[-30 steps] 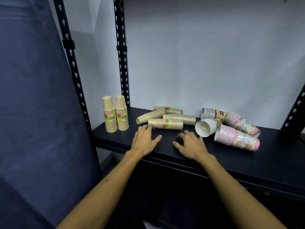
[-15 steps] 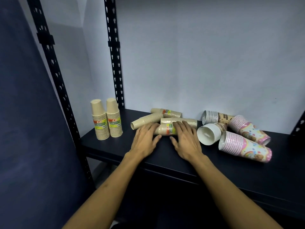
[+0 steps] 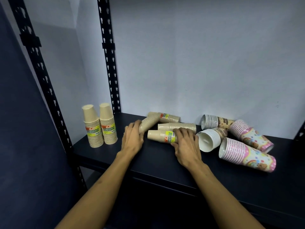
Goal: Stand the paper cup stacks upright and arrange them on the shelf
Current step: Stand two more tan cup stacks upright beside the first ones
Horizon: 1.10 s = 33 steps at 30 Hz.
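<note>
- The right hand (image 3: 186, 142) curls its fingers over the labelled end of the nearest tan stack (image 3: 160, 136), which lies on its side on the black shelf (image 3: 165, 164), closed end pointing toward 9 o'clock. Only that end is held, so when it is tipped up the nested cups could, I judge, slide apart and spill.
- The left hand (image 3: 132, 138) has its fingers bent round the near end of the angled tan stack (image 3: 148, 123), at 10 o'clock from the nearest one. How firmly it holds, I cannot tell. Lifting both at once risks knocking them together.
- Two more tan stacks (image 3: 177, 126) lie just behind, toward 12 o'clock, touching or nearly touching the held ones; dragging a stack out may roll them.
- The white-lined stack (image 3: 208, 140) sits just beside the right hand at 3 o'clock, and a careless swing of the wrist could nudge it into the pink stacks (image 3: 247, 152) beyond.
- Two upright tan stacks (image 3: 99, 125) stand side by side at 9 o'clock, close to the shelf's front left corner. Setting a new stack down hard against them could topple them off the edge.
</note>
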### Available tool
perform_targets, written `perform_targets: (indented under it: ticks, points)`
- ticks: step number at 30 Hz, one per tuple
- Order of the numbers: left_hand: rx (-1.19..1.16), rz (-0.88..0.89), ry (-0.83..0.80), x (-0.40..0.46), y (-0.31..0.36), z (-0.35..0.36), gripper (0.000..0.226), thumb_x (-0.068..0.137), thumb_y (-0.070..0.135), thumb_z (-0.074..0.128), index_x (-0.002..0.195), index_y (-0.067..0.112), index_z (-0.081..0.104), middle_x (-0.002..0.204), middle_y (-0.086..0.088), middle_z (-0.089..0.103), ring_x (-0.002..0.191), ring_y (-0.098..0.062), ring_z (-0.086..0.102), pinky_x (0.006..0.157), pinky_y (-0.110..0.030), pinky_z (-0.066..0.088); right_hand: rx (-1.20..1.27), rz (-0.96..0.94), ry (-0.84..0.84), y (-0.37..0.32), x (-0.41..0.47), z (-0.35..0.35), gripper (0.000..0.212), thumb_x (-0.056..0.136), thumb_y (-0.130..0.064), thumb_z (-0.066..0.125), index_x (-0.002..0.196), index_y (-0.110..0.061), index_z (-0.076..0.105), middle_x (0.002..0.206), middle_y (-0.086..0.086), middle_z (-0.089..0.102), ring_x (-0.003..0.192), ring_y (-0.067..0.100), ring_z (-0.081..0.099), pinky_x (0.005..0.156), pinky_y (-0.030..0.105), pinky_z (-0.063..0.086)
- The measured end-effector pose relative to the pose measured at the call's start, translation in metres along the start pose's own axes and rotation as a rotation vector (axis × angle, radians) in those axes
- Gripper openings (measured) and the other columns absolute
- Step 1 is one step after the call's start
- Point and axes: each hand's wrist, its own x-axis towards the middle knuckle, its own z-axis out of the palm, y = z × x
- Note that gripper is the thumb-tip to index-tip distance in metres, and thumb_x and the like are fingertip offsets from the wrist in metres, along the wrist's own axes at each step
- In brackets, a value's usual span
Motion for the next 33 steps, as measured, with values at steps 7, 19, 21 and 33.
perform_targets:
  ticks: [7,19,21,33]
  points:
    - [-0.232,0.002,0.02,-0.016,-0.009,-0.007,0.048,0.088,0.017,0.073,0.132,0.013,0.054,0.124,-0.006,0.063,0.112,-0.026,0.058,0.095,-0.035,0.046,0.022,0.009,-0.023,0.001,0.0,-0.001,0.051,0.092,-0.031,0.064,0.14,-0.022,0.049,0.139,0.0,0.051,0.128,0.025,0.042,0.103,0.039,0.032]
    - [-0.627,0.016,0.298,-0.028,0.014,-0.075,0.054,0.08,0.021,0.084,0.124,0.02,0.052,0.114,0.007,0.063,0.103,-0.007,0.061,0.087,-0.017,0.05,0.474,-0.062,0.041,0.001,-0.004,-0.005,0.049,0.093,-0.022,0.066,0.139,-0.013,0.053,0.135,0.005,0.058,0.122,0.025,0.051,0.104,0.032,0.039]
    - [-0.59,0.052,0.242,-0.02,0.024,-0.086,0.057,0.081,0.027,0.083,0.127,0.02,0.05,0.108,0.011,0.063,0.098,0.001,0.061,0.081,-0.011,0.048,0.551,-0.02,0.058,0.002,-0.003,-0.006,0.049,0.094,-0.021,0.066,0.14,-0.013,0.053,0.136,0.004,0.06,0.124,0.022,0.054,0.104,0.03,0.04]
    - [-0.711,0.061,0.166,-0.019,0.026,-0.065,0.059,0.077,0.032,0.086,0.125,0.022,0.054,0.12,0.011,0.064,0.107,0.0,0.065,0.092,-0.029,0.056,0.93,0.144,-0.106,0.003,-0.001,-0.01,0.033,0.093,-0.026,0.07,0.125,-0.023,0.06,0.113,-0.013,0.07,0.107,0.003,0.066,0.099,0.032,0.053]
